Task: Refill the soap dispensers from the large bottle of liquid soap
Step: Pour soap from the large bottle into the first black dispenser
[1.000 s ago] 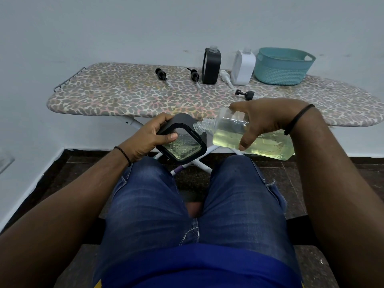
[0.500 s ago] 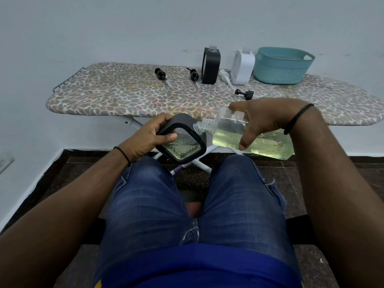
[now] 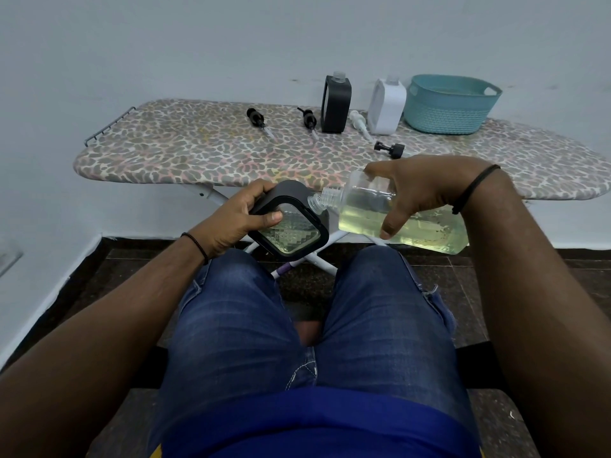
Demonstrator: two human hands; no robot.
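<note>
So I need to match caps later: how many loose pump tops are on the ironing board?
4: two black pumps left of the black dispenser, a white pump beside it, a black pump nearer.

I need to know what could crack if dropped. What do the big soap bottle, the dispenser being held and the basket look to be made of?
Big soap bottle: clear glossy plastic, probably; yellow liquid shows through, neck is threaded.
Held dispenser: matt black shell, likely plastic, around a clear faceted window, glass or plastic.
Basket: teal moulded plastic with woven pattern.
</note>
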